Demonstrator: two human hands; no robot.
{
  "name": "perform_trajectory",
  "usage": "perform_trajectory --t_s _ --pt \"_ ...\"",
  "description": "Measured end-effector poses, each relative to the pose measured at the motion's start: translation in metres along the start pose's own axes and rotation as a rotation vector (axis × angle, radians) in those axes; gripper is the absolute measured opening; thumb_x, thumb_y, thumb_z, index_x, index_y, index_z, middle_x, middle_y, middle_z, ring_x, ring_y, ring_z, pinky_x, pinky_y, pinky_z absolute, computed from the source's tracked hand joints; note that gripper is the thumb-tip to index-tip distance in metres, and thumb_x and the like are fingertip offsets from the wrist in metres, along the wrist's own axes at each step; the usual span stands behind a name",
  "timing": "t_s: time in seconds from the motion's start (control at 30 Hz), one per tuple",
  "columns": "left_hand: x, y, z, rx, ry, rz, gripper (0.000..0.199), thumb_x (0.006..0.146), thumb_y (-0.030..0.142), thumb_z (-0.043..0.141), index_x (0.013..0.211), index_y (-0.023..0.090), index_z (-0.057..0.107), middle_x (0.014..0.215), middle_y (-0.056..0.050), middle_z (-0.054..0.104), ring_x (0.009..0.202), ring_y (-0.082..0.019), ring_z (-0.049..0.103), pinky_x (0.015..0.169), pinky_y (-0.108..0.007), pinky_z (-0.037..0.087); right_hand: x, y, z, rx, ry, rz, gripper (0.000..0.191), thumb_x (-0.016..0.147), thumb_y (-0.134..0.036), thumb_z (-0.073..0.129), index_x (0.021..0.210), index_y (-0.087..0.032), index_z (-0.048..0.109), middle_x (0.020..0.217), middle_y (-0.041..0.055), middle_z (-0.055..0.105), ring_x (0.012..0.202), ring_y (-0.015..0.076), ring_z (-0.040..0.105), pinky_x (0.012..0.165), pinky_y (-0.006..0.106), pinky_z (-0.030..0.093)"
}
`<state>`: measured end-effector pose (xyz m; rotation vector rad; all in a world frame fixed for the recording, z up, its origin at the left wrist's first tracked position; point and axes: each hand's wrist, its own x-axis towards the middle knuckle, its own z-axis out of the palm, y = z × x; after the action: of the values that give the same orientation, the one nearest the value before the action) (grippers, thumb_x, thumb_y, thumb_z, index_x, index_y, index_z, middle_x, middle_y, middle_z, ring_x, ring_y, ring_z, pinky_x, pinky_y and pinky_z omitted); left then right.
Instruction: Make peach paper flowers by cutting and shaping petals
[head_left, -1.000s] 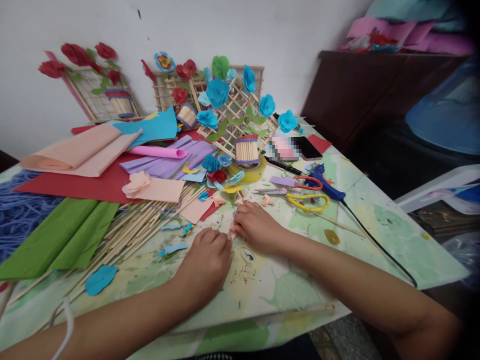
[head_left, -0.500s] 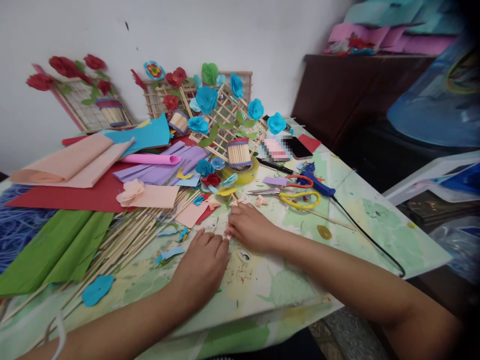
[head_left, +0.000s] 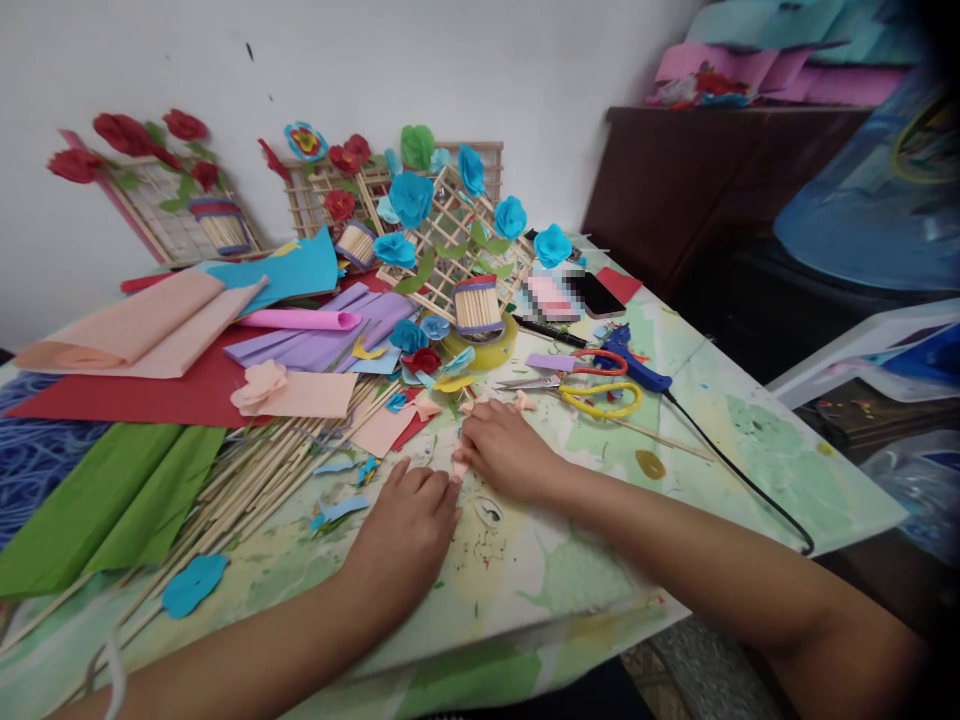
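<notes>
- Your right hand (head_left: 499, 448) is palm down over the desk (head_left: 577, 570), its fingertips closed in a pinch on a small peach paper piece (head_left: 459, 468).
- Your left hand (head_left: 409, 525) is palm down with its fingers bent and close together, the index tip at the near end of that piece; whether it grips, you cannot tell.
- The peach paper piece is in the narrow gap between your hands, low over the desk or on it. What shows of it is narrow and creased; your right fingers hide the rest.
- Its visible long axis runs roughly away from you, the near end pointing toward your left index fingertip.
- Ahead, a stick basket (head_left: 478, 305) with a red rim and purplish bands is fixed against a wooden lattice (head_left: 442, 230); green leaves and blue paper flowers (head_left: 411, 199) spread above it. Its inside is hidden from you.
- A second stick basket (head_left: 357, 245), tilted, is behind and to the left. A third (head_left: 220, 225), farther left, has red paper flowers (head_left: 124, 134) above it.
- A peach paper flower (head_left: 260, 388) rests on a peach strip (head_left: 315, 394) beyond your left hand.
- Yellow-handled scissors (head_left: 600, 400) lie beyond your right hand, near a blue glue gun (head_left: 634, 362).
</notes>
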<state>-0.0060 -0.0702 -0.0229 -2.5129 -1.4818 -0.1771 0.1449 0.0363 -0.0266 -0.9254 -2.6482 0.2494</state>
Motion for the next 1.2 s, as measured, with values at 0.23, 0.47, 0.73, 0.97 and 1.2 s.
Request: perform_trajectory --t_s 0.23,0.47,0.73,0.97,1.2 --pt "0.006 -0.002 -0.009 -0.176 -0.023 -0.064 0.022 0.086 0.018 0.043 0.092 0.012 0.063 0.083 -0.01 0.06 0.081 -0.023 0.05 0.081 -0.044 0.043 0.004 0.008 0.001 0.105 0.04 0.064 0.012 0.087 -0.022 0.048 0.079 -0.016 0.055 0.087 0.006 0.055 0.083 0.0182 0.045 0.073 0.03 0.033" --pt "0.015 -0.015 -0.004 -0.368 -0.028 -0.194 0.023 0.088 0.028 0.042 0.081 0.016 0.06 0.08 -0.008 0.058 0.079 -0.02 0.052 0.072 -0.034 0.042 -0.002 0.018 -0.012 0.388 -0.002 -0.238 0.026 0.076 -0.018 0.06 0.103 -0.016 0.059 0.108 0.0085 0.056 0.105 0.0216 0.047 0.092 0.035 0.035" --pt "0.022 -0.018 0.0 -0.452 -0.004 -0.276 0.022 0.087 0.03 0.042 0.083 0.017 0.059 0.081 -0.007 0.061 0.08 -0.021 0.054 0.072 -0.034 0.042 0.0 0.012 -0.007 0.254 -0.011 -0.346 0.014 0.085 -0.024 0.054 0.085 -0.016 0.066 0.086 0.0073 0.064 0.085 0.0174 0.055 0.08 0.03 0.041" --pt "0.024 -0.02 -0.003 -0.545 -0.027 -0.294 0.033 0.089 0.039 0.038 0.083 0.018 0.063 0.081 -0.007 0.066 0.079 -0.021 0.058 0.072 -0.033 0.04 -0.002 0.007 -0.006 0.156 0.029 -0.312 0.017 0.087 -0.022 0.051 0.083 -0.012 0.064 0.08 0.0071 0.064 0.08 0.0167 0.054 0.077 0.027 0.04" --pt "0.022 -0.019 -0.007 -0.838 -0.013 -0.428 0.034 0.082 0.044 0.049 0.073 0.017 0.065 0.067 -0.002 0.062 0.064 -0.016 0.053 0.059 -0.025 0.036 -0.007 0.006 -0.013 0.352 0.042 -0.298 0.018 0.086 -0.029 0.053 0.078 -0.016 0.062 0.073 0.0022 0.059 0.072 0.0139 0.05 0.071 0.025 0.038"
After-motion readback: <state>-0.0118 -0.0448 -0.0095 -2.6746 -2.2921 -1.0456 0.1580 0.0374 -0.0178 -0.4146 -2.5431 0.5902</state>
